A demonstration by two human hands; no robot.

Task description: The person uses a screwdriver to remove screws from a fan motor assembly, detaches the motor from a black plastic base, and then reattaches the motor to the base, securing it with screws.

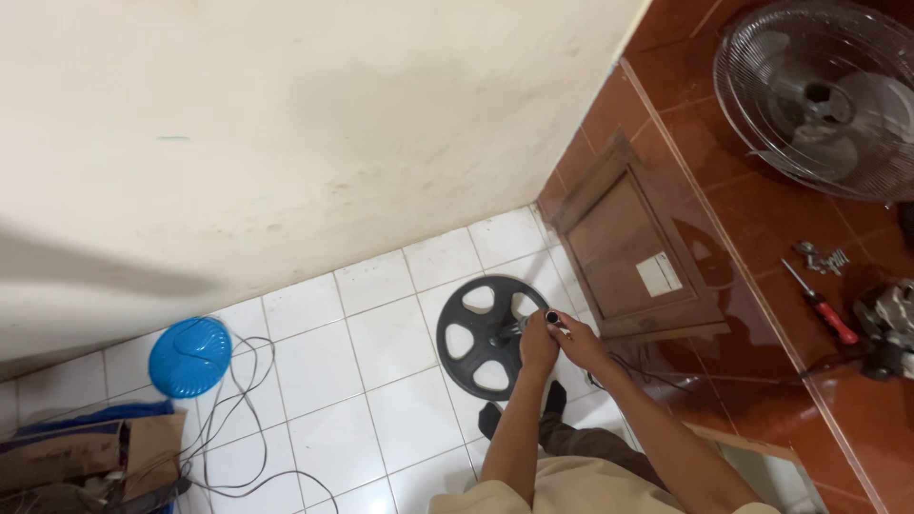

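While both hands close around the upright pole (535, 321), the left hand (537, 345) wraps it just below the top; right hand (577, 341) fingers curl round beside it. Under the fingers, the pole stands in the black spoked round base (473, 335) on white tiles (381, 343). A red-handled screwdriver (824, 305) lies well right.

A cream wall (286, 124) with faint stains meets a floor of white tiles (381, 400). At right runs a counter of glossy red-brown tiles (762, 219), with a wooden cabinet door (633, 252) below its edge.
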